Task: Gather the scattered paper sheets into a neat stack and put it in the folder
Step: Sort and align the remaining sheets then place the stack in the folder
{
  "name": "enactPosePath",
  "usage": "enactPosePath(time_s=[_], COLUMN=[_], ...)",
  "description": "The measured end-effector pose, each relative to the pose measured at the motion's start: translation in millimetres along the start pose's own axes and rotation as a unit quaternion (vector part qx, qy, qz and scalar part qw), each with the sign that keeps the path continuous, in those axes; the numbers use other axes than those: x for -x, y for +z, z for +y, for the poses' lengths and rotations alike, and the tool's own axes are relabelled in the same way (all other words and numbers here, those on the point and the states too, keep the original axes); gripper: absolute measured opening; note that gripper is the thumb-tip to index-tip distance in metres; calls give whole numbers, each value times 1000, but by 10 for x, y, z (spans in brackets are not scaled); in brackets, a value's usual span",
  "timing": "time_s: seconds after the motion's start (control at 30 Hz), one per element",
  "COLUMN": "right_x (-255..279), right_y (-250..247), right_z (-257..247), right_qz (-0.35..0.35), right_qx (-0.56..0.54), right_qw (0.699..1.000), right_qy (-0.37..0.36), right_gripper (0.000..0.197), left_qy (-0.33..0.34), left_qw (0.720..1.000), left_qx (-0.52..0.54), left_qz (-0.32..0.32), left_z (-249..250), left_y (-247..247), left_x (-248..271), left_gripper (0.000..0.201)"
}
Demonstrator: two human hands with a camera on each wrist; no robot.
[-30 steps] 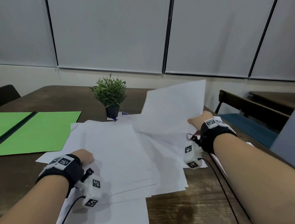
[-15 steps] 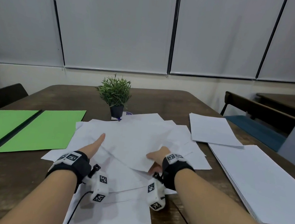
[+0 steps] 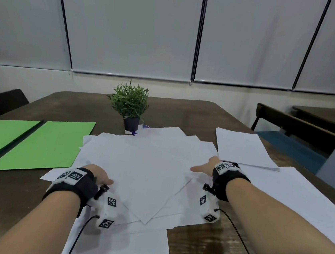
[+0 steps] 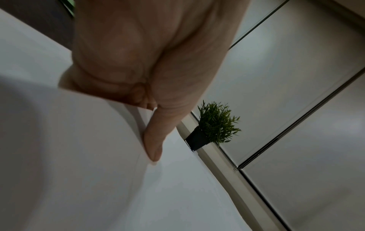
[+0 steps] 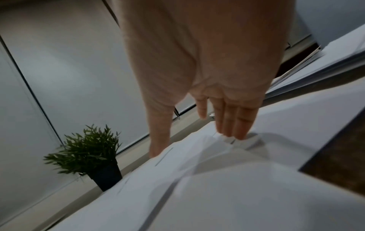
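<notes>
No words, numbers or brand names can be read anywhere. The only signs are black-and-white square code markers: some on the black wrist band [image 3: 77,181] behind the left hand [image 3: 99,174], some on the band [image 3: 226,175] behind the right hand [image 3: 204,167], and more on the white camera units [image 3: 107,209] under both wrists. The paper sheets [image 3: 145,166] between the hands look blank.

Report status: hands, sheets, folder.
Left hand pinching a sheet edge; right hand open, fingers flat on the sheets. Sheets loose, unstacked. Folder open, left. Plant behind pile.
</notes>
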State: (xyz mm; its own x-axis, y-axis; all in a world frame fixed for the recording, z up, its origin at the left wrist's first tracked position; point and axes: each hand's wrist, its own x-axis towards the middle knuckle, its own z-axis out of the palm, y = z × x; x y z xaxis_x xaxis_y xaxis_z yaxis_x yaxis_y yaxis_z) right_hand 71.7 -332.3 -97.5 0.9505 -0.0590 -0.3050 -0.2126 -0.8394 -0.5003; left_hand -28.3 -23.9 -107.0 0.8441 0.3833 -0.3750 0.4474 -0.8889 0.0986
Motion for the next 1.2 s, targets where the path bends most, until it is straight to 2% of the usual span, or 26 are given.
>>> enactPosePath(time_s=[0.07, 0.13, 0.17, 0.27, 0.4, 0.5, 0.6, 0.73, 0.8, 0.9, 0.97, 1.1, 1.2], right_x=[-159, -577, -699, -692, -530, -400, -354, -254, -159, -101, -110, -116, -78], right_y=[71, 193, 249, 277, 184, 68, -65, -283, -411, -666, -846, -986, -932], right_z=[-34, -10, -1, -60, -112, -134, -193, -378, -478, -540, -513, -469, -485], right_qz=[-3, 16, 15, 12, 13, 12, 20, 41, 69, 139, 185, 239, 262], right_qx=[10, 32, 32, 40, 76, 78, 68, 29, 11, -44, -117, -269, -352], right_qw=[1000, 999, 999, 999, 997, 997, 995, 990, 986, 979, 966, 924, 888], right_qy=[4, 3, 3, -2, 1, -20, -74, -132, -150, -144, -140, -133, -139], right_gripper=[94, 107, 102, 64, 84, 75, 66, 44, 43, 43, 39, 38, 33], left_qy=[-1, 5, 6, 18, 31, 36, 33, 19, 8, 5, 31, 52, 34], left_qw=[1000, 1000, 1000, 997, 987, 984, 985, 992, 996, 999, 998, 996, 998], left_qx=[3, -7, -16, -71, -150, -169, -164, -118, -84, -42, -42, -58, -10], left_qz=[-4, -8, -10, -14, -39, -45, -48, -32, -19, 23, 38, 37, 43], left_z=[-25, -45, -57, -65, -50, -41, -58, -60, -63, -164, -268, -291, -239], left_y=[-8, -9, -1, 8, -4, -25, -15, -8, -2, 27, 70, 144, 194], left_x=[-15, -22, -36, -40, -40, -12, -11, 24, 66, 24, -45, -32, -115], left_gripper=[57, 55, 55, 55, 55, 55, 55, 54, 52, 36, 36, 42, 39])
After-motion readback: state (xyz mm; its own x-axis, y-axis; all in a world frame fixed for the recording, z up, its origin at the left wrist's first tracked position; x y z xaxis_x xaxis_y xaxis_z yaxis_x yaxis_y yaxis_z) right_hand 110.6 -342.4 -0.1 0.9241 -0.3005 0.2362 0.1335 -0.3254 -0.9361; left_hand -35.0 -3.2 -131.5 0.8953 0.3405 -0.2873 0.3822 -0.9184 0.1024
